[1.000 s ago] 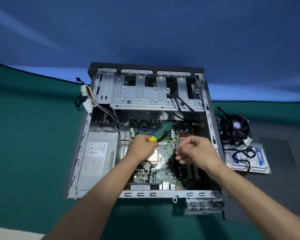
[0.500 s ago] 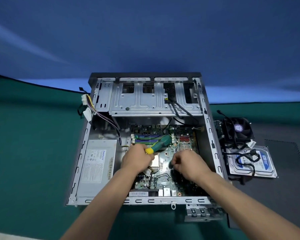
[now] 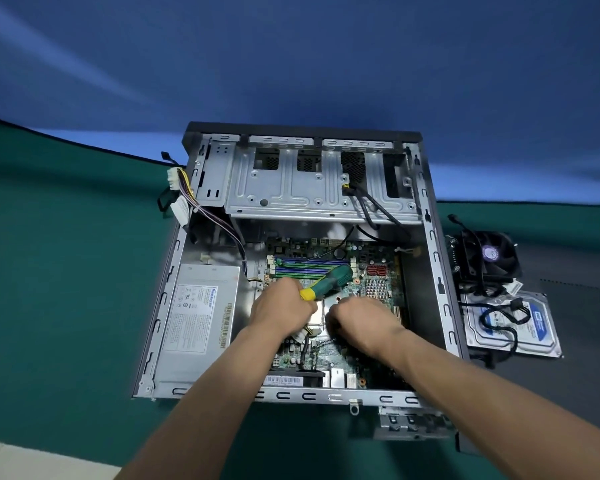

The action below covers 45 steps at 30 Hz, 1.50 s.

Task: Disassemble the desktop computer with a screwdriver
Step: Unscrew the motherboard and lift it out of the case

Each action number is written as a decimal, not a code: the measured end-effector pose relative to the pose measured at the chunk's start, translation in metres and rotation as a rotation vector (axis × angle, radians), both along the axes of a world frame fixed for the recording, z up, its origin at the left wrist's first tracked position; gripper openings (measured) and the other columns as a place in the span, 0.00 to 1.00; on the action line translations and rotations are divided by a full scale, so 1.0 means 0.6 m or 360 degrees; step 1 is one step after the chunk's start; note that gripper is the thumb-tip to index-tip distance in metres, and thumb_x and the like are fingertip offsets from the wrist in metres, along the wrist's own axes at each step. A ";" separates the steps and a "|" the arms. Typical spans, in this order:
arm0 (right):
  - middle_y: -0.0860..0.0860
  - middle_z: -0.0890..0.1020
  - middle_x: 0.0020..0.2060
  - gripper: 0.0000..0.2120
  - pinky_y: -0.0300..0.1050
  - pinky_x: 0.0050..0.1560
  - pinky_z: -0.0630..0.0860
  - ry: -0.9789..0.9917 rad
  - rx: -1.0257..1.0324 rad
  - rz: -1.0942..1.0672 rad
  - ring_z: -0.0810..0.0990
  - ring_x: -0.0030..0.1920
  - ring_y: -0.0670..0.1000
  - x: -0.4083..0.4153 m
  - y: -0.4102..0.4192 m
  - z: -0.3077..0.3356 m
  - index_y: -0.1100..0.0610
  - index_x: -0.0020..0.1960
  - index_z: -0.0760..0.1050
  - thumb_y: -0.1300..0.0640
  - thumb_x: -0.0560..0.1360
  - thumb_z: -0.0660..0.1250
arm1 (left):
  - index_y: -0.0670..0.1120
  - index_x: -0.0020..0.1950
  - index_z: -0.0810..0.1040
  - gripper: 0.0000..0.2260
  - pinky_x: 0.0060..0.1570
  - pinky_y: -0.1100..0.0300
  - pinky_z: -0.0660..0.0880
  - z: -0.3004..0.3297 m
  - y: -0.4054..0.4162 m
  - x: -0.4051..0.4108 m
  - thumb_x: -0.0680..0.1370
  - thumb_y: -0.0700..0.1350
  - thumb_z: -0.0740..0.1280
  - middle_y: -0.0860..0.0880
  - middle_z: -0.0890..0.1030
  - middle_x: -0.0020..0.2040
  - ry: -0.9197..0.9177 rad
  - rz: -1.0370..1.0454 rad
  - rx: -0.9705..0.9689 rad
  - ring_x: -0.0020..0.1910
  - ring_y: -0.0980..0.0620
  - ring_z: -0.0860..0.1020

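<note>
- The desktop computer (image 3: 302, 268) lies on its side on the green counter (image 3: 66, 271), its side panel off, so the motherboard (image 3: 329, 306) faces up and can be reached from above.
- The left hand (image 3: 281, 311) is curled tight around the screwdriver (image 3: 328, 282); only the green and yellow handle shows, slanting up and away to the right. The tip is hidden under the fist, so whether it sits on a screw cannot be told.
- The right hand (image 3: 359, 323) is bunched just beside the left, low over the middle of the board next to the square processor socket (image 3: 317, 315). Its fingers are curled, but what they pinch, if anything, is hidden beneath the knuckles.
- Both hands working so close together suggests the right one steadies or picks at a small part while the left keeps the tool ready.
- The power supply (image 3: 198, 323) sits in the case's left bay, its bundle of wires (image 3: 187, 192) hanging over the case wall, out of the way of the board.
- A cooling fan (image 3: 489, 258) and a hard drive (image 3: 513, 327) lie outside the case to the right, likely set aside as parts already taken out.
- The drive cage (image 3: 312, 181) at the far end is empty.
</note>
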State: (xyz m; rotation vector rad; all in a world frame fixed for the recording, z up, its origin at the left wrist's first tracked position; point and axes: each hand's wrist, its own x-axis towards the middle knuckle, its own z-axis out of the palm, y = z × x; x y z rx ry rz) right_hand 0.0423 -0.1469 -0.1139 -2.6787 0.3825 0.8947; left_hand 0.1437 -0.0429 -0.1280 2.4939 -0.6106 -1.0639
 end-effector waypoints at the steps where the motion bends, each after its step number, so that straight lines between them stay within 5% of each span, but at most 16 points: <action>1: 0.55 0.82 0.50 0.09 0.47 0.53 0.74 0.0012 -0.0025 0.0044 0.80 0.51 0.56 0.001 0.002 -0.001 0.57 0.53 0.78 0.63 0.76 0.63 | 0.47 0.43 0.79 0.04 0.40 0.55 0.77 -0.001 0.000 -0.001 0.70 0.45 0.69 0.47 0.82 0.37 0.0000 -0.0001 0.0000 0.37 0.47 0.81; 10: 0.55 0.82 0.51 0.08 0.47 0.49 0.74 0.0132 -0.0160 0.0236 0.81 0.53 0.57 0.009 0.013 -0.006 0.60 0.53 0.76 0.64 0.74 0.66 | 0.45 0.44 0.78 0.07 0.42 0.52 0.78 -0.005 -0.004 0.000 0.71 0.47 0.67 0.45 0.82 0.41 0.0042 -0.0002 -0.0009 0.38 0.43 0.81; 21: 0.57 0.81 0.52 0.11 0.47 0.50 0.74 0.0061 -0.0139 -0.0038 0.79 0.53 0.58 0.011 0.013 -0.015 0.59 0.57 0.73 0.63 0.75 0.64 | 0.44 0.44 0.78 0.07 0.43 0.51 0.79 -0.003 -0.007 -0.001 0.72 0.46 0.66 0.44 0.82 0.41 0.0075 0.0020 -0.0028 0.39 0.42 0.82; 25: 0.59 0.81 0.51 0.11 0.47 0.50 0.74 -0.0066 -0.0042 -0.0396 0.79 0.53 0.59 0.004 0.006 -0.004 0.60 0.58 0.72 0.63 0.75 0.62 | 0.44 0.45 0.78 0.08 0.43 0.51 0.79 -0.003 -0.004 -0.001 0.71 0.47 0.67 0.44 0.82 0.41 0.0088 0.0029 -0.0045 0.39 0.43 0.81; 28: 0.56 0.83 0.45 0.06 0.45 0.50 0.77 -0.0227 0.0152 -0.0741 0.81 0.49 0.56 -0.018 -0.004 0.021 0.59 0.48 0.79 0.63 0.75 0.64 | 0.44 0.44 0.78 0.08 0.42 0.50 0.80 0.003 -0.001 -0.004 0.72 0.49 0.68 0.44 0.83 0.41 0.0158 -0.0005 -0.0073 0.38 0.43 0.82; 31: 0.49 0.82 0.28 0.09 0.41 0.32 0.78 -0.0436 0.0680 -0.1268 0.82 0.30 0.49 -0.052 -0.008 0.061 0.57 0.36 0.77 0.63 0.74 0.68 | 0.45 0.43 0.79 0.07 0.35 0.54 0.79 0.017 0.003 -0.010 0.73 0.49 0.68 0.46 0.83 0.37 0.0256 -0.0007 -0.0187 0.31 0.47 0.81; 33: 0.52 0.80 0.25 0.09 0.40 0.25 0.75 -0.0575 0.1044 -0.1544 0.79 0.25 0.50 -0.073 -0.009 0.093 0.59 0.35 0.76 0.64 0.73 0.70 | 0.47 0.37 0.77 0.08 0.26 0.63 0.70 0.033 0.007 -0.014 0.73 0.49 0.69 0.52 0.79 0.29 0.0172 -0.0027 -0.0214 0.24 0.54 0.76; 36: 0.53 0.81 0.26 0.07 0.43 0.27 0.78 -0.0837 0.1162 -0.1633 0.81 0.27 0.52 -0.101 -0.014 0.131 0.59 0.37 0.77 0.65 0.72 0.71 | 0.48 0.30 0.71 0.13 0.26 0.63 0.65 0.063 0.008 -0.033 0.73 0.50 0.69 0.55 0.70 0.20 0.0054 0.0025 -0.0314 0.21 0.55 0.72; 40: 0.53 0.83 0.28 0.07 0.47 0.37 0.81 -0.1078 0.1183 -0.1731 0.84 0.34 0.51 -0.163 -0.046 0.158 0.56 0.40 0.79 0.67 0.72 0.71 | 0.48 0.31 0.70 0.13 0.27 0.60 0.65 0.106 -0.009 -0.090 0.73 0.50 0.67 0.53 0.71 0.22 -0.0192 0.0004 -0.0401 0.24 0.51 0.71; 45: 0.55 0.82 0.31 0.08 0.37 0.30 0.78 -0.1099 0.1311 -0.2029 0.83 0.31 0.47 -0.273 -0.091 0.140 0.60 0.40 0.77 0.70 0.75 0.66 | 0.50 0.35 0.72 0.10 0.25 0.63 0.60 0.131 -0.037 -0.176 0.73 0.53 0.65 0.53 0.75 0.26 -0.0562 -0.0088 -0.0313 0.25 0.56 0.73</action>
